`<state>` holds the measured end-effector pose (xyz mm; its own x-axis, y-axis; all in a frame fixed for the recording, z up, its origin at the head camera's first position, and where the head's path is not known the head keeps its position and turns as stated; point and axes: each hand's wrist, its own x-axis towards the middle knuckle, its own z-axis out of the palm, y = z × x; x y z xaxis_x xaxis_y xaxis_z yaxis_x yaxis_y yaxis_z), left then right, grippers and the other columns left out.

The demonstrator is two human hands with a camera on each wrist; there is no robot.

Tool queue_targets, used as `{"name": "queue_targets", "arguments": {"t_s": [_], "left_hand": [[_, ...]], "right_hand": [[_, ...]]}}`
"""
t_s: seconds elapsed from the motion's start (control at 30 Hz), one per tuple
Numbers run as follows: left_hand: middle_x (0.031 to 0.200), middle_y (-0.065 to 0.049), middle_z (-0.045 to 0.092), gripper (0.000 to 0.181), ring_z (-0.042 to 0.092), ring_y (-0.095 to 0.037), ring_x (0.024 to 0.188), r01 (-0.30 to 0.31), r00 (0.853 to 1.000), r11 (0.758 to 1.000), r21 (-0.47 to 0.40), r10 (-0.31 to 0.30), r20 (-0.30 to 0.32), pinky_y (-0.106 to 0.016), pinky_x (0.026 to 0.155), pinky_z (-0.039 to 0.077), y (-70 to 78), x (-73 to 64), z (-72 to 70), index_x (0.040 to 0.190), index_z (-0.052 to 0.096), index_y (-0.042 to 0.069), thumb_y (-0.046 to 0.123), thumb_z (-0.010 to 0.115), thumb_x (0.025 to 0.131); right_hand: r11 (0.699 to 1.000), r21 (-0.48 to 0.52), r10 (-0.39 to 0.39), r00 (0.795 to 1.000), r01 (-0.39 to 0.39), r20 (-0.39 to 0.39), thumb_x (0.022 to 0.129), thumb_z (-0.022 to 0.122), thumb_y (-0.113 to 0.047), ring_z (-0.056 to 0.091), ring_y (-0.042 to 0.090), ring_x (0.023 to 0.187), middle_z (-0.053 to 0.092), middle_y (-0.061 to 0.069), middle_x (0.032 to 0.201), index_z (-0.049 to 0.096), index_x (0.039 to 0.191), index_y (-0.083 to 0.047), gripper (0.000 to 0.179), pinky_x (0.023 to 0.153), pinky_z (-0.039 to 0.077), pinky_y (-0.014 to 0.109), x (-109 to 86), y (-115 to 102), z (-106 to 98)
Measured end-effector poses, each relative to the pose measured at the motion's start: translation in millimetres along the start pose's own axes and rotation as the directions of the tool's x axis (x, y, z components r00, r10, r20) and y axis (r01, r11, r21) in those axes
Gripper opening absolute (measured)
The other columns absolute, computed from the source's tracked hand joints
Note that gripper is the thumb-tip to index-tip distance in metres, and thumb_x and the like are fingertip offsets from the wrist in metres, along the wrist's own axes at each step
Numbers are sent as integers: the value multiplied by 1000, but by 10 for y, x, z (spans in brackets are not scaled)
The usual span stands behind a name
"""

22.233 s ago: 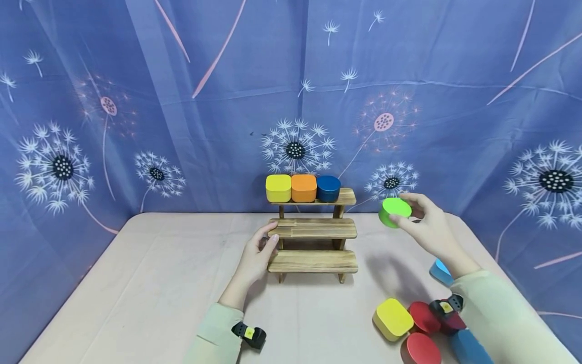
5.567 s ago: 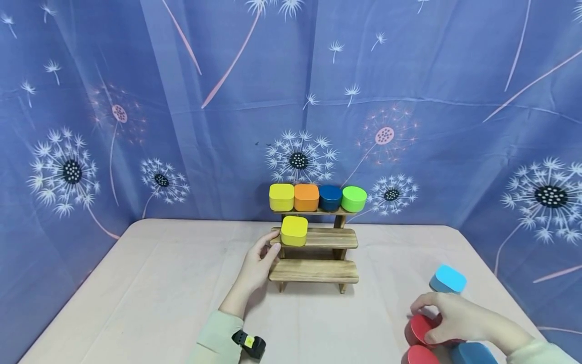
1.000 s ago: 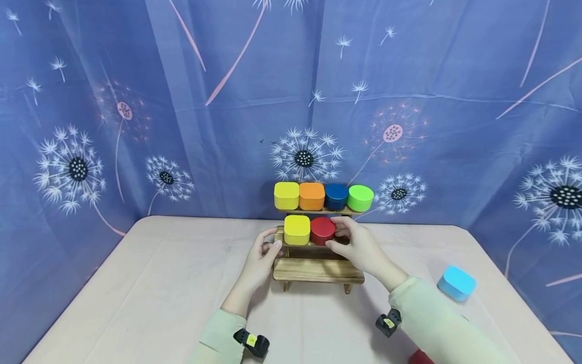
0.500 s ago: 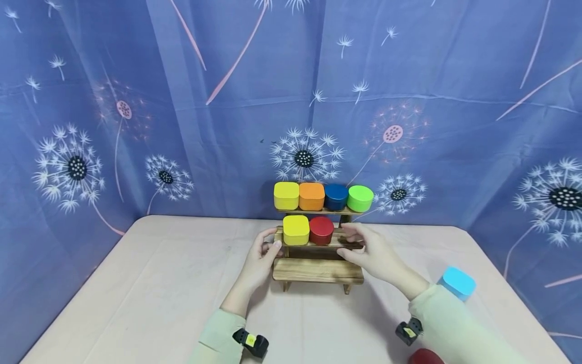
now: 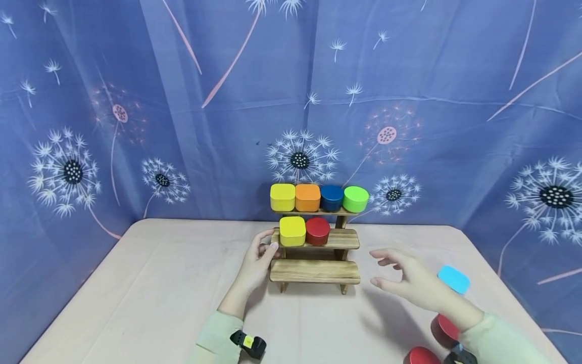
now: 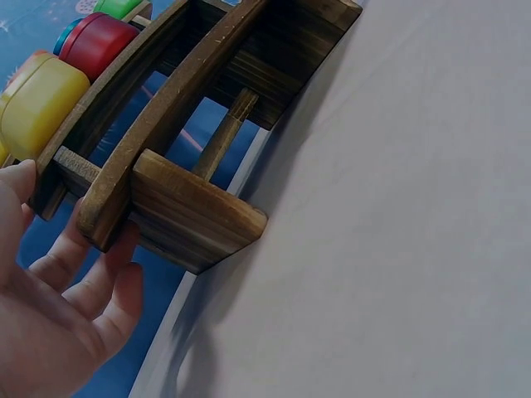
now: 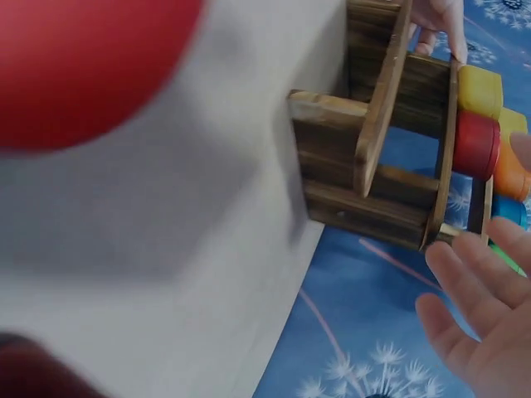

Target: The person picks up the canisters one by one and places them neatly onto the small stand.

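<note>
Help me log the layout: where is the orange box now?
In the head view, the orange box sits in the top row on the wooden stand, right of a yellow box and left of the dark blue box.

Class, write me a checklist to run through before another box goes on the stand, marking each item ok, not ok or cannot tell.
1. Stand steadied: ok; the left hand holds the wooden stand at its left side.
2. Right hand free: ok; it holds nothing.
3. Space on the middle shelf: ok; bare wood shows right of the red box.
4. Space on the top shelf: not ok; boxes fill it, ending with the green box.
5. Every loose box visible: cannot tell; the right sleeve hides part of the table.
</note>
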<state>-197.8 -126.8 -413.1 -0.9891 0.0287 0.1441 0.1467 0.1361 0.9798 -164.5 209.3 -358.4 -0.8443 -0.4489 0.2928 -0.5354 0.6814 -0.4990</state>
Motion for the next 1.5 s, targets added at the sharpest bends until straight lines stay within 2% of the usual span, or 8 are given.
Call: {"name": "queue_targets", "arguments": {"t_s": [0.2,0.37,0.47,0.73,0.9,0.97,1.3,1.5], "left_hand": [[96,-30,62,41,60,-39,94,0,1000,1000,-1,0,-4,-32,68,46,18,-11,8,138,41,8,15,50,98],[96,-29,63,41,60,-39,94,4,1000,1000,-1,-4,0,-31,66,45,20,-8,12,138,41,9,16,50,98],[95,-26,63,41,61,-34,92,2,1000,1000,6,-2,-5,-31,68,46,13,-7,12,138,41,9,16,50,98],[93,-26,63,41,60,-25,87,13,1000,1000,12,-13,-5,-25,60,42,10,-16,9,138,41,9,17,50,98],[92,-25,64,41,60,-26,87,9,1000,1000,15,-9,-6,-24,60,42,17,-15,2,138,41,9,17,50,99],[94,-26,63,41,60,-27,88,11,1000,1000,13,-11,-1,-24,60,42,18,-14,-1,138,41,9,17,50,99],[97,-30,62,42,60,-29,90,5,1000,1000,7,-5,7,-28,62,43,12,-5,-2,138,40,9,17,49,99],[96,-30,62,42,60,-28,89,0,1000,1000,1,0,8,-30,66,45,-2,-3,-1,138,40,8,17,49,99]], "right_hand": [[997,-74,0,997,6,80,80,75,-35,62,12,98,63,-5,118,60,119,-18,45,79,49,32,-253,48,-83],[994,-69,-76,984,88,163,79,75,-35,60,8,99,64,-2,115,59,121,-16,49,76,49,28,-447,153,-107],[990,-38,-127,965,139,230,80,75,-32,59,7,99,64,3,114,57,122,-13,49,73,49,26,-534,243,-95],[997,22,-70,906,68,418,80,74,-34,57,4,104,64,5,116,58,122,-10,52,76,49,21,-685,395,-67],[973,31,170,808,-227,565,77,75,-42,52,-1,113,60,-6,121,59,122,-24,51,79,45,16,-773,352,-77],[956,-7,240,770,-293,592,75,76,-47,53,-2,110,59,-13,118,59,119,-30,50,79,45,16,-803,321,-75],[994,-8,92,811,-108,577,73,77,-44,48,-9,82,59,-25,94,65,105,-31,37,66,46,17,-880,329,-39],[990,6,110,816,-138,568,74,77,-42,50,-8,77,59,-24,90,64,104,-24,37,62,46,19,-882,332,-9]]}}
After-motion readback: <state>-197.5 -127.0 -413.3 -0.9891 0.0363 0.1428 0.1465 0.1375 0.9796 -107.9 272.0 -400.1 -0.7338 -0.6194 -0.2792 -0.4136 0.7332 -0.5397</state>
